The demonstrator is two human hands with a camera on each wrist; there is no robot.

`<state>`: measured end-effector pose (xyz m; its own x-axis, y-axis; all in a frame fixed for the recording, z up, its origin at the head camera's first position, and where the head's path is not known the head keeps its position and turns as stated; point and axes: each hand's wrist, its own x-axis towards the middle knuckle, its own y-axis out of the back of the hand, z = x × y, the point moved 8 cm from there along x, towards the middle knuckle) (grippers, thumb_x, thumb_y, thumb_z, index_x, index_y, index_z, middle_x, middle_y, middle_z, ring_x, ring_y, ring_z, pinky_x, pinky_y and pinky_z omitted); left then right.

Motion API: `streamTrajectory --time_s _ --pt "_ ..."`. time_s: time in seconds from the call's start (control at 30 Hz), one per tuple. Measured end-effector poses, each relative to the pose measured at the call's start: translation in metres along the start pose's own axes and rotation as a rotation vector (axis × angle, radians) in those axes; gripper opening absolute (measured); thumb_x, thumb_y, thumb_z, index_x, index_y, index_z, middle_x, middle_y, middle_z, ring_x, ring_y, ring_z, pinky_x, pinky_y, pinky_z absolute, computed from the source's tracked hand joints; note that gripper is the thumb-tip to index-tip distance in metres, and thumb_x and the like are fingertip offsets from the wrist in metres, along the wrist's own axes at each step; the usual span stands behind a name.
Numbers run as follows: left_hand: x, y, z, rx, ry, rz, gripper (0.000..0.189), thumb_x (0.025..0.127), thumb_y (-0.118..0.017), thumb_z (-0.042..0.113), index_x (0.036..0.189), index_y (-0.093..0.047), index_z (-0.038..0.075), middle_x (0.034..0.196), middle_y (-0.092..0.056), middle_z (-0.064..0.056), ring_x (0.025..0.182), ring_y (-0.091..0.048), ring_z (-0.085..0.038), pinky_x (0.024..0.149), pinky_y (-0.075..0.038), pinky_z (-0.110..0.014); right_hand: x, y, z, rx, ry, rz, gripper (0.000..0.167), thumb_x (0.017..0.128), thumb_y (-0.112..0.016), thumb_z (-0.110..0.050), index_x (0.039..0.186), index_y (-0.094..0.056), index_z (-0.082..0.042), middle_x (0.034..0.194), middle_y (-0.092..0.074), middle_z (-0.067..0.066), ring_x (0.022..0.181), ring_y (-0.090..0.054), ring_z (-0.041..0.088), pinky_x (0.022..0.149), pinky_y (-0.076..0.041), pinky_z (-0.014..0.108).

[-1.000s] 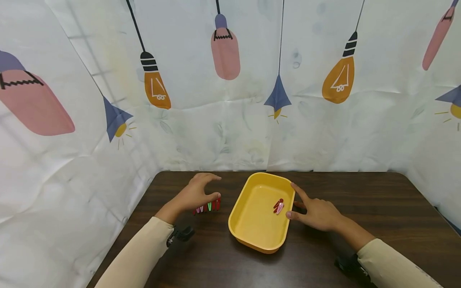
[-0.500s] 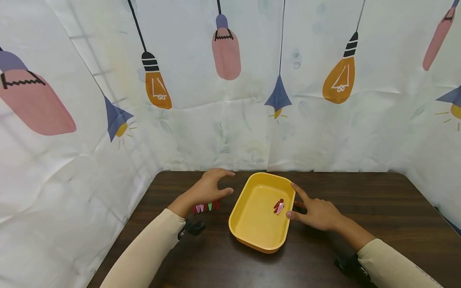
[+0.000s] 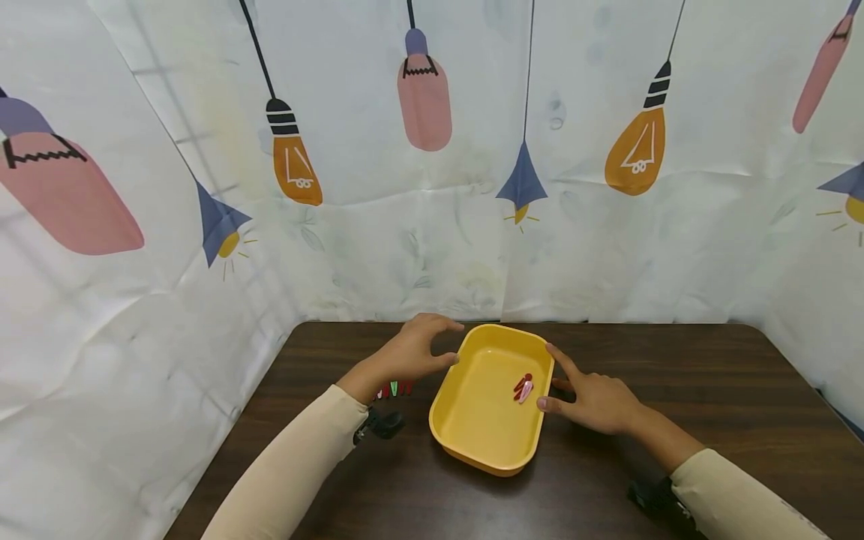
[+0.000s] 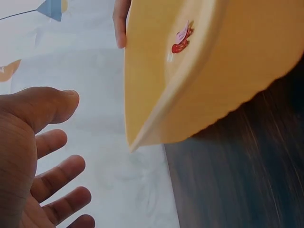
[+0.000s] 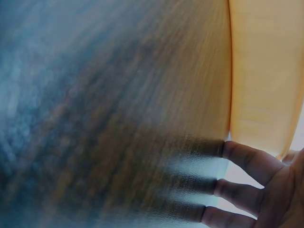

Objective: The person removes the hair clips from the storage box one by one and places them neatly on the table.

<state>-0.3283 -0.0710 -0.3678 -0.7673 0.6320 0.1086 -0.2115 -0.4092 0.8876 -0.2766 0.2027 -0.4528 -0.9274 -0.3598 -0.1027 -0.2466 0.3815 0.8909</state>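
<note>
A yellow plastic tray (image 3: 482, 431) stands on the table, with a pink hair clip (image 3: 526, 391) and red clips (image 3: 518, 385) lying inside near its right wall. My left hand (image 3: 415, 349) hovers by the tray's far left rim, thumb and fingers spread apart. Nothing is between them in the left wrist view. At the right rim rests my right hand (image 3: 594, 401), its index fingertip at the far corner and its thumb on the edge. In the right wrist view its other fingers (image 5: 242, 156) extend straight down to the tabletop beside the tray wall.
A row of several snap hair clips (image 3: 394, 388), red, pink and green, lies left of the tray, partly hidden by my left wrist. Behind the dark wooden table (image 3: 688, 367) hangs a white curtain (image 3: 466, 247) printed with lamps.
My left hand has moved right, from above the row of clips to the tray's left rim, its fingers still spread. The right hand and the tray have stayed in place.
</note>
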Motion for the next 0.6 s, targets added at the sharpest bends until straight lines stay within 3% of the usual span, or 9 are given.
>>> streamTrajectory --time_s 0.37,0.6 --pt "0.017 -0.014 0.015 0.014 -0.029 -0.035 0.054 0.098 -0.072 0.037 0.145 -0.058 0.013 0.147 -0.053 -0.004 0.142 -0.039 -0.029 0.118 -0.027 -0.055 0.0 0.0 0.0 0.026 0.002 -0.005 0.103 0.093 -0.056 -0.072 0.166 0.003 -0.028 0.136 -0.065 0.005 0.077 -0.071 0.023 0.053 -0.046 0.036" --pt "0.029 -0.023 0.026 0.02 -0.049 -0.054 0.051 0.099 -0.07 0.036 0.143 -0.059 0.015 0.146 -0.055 -0.005 0.141 -0.042 -0.028 0.118 -0.029 -0.051 0.0 -0.001 0.0 0.023 0.006 -0.011 0.102 0.094 -0.055 -0.072 0.166 0.004 -0.029 0.136 -0.065 0.004 0.082 -0.072 0.027 0.055 -0.048 0.037"
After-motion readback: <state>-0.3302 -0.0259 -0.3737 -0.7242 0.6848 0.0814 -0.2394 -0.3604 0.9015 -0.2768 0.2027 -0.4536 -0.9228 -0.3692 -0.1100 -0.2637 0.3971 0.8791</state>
